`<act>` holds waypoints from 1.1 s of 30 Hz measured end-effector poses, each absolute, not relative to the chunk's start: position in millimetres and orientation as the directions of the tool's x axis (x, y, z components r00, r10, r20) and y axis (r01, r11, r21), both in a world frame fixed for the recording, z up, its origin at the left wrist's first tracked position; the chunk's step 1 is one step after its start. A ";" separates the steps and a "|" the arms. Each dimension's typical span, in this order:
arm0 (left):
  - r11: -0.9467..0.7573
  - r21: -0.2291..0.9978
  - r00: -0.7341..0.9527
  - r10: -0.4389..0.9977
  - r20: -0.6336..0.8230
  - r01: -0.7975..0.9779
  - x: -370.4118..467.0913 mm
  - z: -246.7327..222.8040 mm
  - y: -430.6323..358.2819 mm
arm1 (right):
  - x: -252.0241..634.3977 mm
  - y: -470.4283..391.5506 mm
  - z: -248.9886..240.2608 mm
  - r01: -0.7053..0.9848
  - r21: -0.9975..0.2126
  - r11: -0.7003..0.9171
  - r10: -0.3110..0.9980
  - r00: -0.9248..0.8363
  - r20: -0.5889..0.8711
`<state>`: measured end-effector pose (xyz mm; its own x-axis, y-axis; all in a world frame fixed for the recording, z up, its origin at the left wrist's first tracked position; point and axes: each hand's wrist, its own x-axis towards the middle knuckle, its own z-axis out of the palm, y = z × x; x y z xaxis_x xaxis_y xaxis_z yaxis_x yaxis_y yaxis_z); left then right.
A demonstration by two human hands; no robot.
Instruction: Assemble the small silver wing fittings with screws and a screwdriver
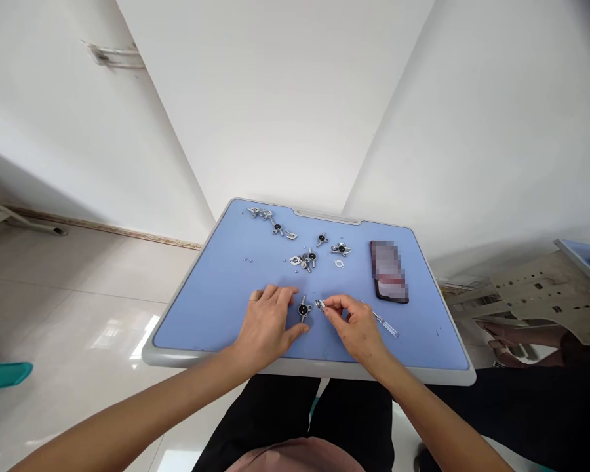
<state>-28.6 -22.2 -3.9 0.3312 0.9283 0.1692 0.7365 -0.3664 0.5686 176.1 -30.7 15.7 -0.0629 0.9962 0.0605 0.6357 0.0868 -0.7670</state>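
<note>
Holding a small metal part [319,305] between thumb and fingertips of the right grip [356,331]; narrowed there to a pinch, with the free end toward the left; too small to make out in exact shape. Spread wide with the left grip [268,321], low over the table [201,308], with nothing visible held; curved about the left side of a black-centred fitting [303,310], lying between both grips and just beside the pinched part; impossible to tell whether touching the thumb.

Judging from this, probably at the step of handling the small part close to that fitting, apart from it for now; calling next, most likely, for a steady, precise right pinch and a light bracing touch from the left.

Farther out, beside the right wrist, a clear-handled screwdriver [387,326]; beyond, a phone [390,271], a flat oval plate [337,262], and a cluster of similar fittings [312,256]; near the far left corner, a row of metal pieces [265,214]; nearer, tiny bits [250,261].
</note>
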 end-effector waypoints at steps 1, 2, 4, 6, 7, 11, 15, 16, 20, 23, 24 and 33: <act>-0.396 0.560 0.361 0.915 0.177 0.728 -27.2 -5.6 -20.6 | 176.7 -31.1 14.7 0.633 -0.769 0.090 0.996 -0.069 0.060; -0.428 0.564 0.396 0.899 0.187 0.706 -26.5 -7.1 -17.9 | 177.4 -31.6 13.8 0.632 -0.769 0.097 0.995 -0.075 0.063; -0.493 0.585 0.469 0.859 0.207 0.644 -27.8 -9.3 -10.5 | 178.8 -32.7 12.4 0.639 -0.759 0.124 0.992 -0.088 0.088; -0.539 0.599 0.520 0.823 0.227 0.592 -31.9 -10.3 -3.3 | 180.2 -33.7 11.4 0.659 -0.733 0.166 0.986 -0.106 0.128; -0.555 0.600 0.536 0.811 0.234 0.576 -34.1 -10.2 -0.4 | 180.5 -34.1 11.1 0.670 -0.717 0.192 0.981 -0.119 0.152; -0.587 0.575 0.572 0.786 0.235 0.570 -36.9 -6.6 5.4 | 178.7 -35.2 10.2 0.713 -0.627 0.314 0.943 -0.159 0.292; -0.607 0.544 0.580 0.776 0.249 0.579 -28.7 -4.6 8.2 | 173.1 -39.4 9.0 0.771 -0.508 0.384 0.883 -0.145 0.447; -0.617 0.537 0.585 0.769 0.258 0.575 -26.4 -5.0 9.2 | 171.1 -41.2 8.2 0.784 -0.483 0.390 0.870 -0.142 0.472; -0.645 0.516 0.591 0.751 0.294 0.563 -21.0 -8.8 12.5 | 160.3 -49.9 1.1 0.837 -0.369 0.404 0.806 -0.136 0.576; -0.645 0.518 0.571 0.756 0.321 0.562 -20.0 -11.7 12.4 | 151.3 -55.1 -5.2 0.862 -0.321 0.393 0.778 -0.126 0.616; -0.643 0.520 0.563 0.758 0.330 0.562 -19.9 -12.5 12.0 | 148.9 -56.4 -6.7 0.868 -0.317 0.382 0.781 -0.120 0.613; -0.643 0.561 0.534 0.759 0.372 0.521 -19.9 -15.0 8.7 | 140.7 -56.3 -4.0 0.894 -0.321 0.313 0.825 -0.089 0.558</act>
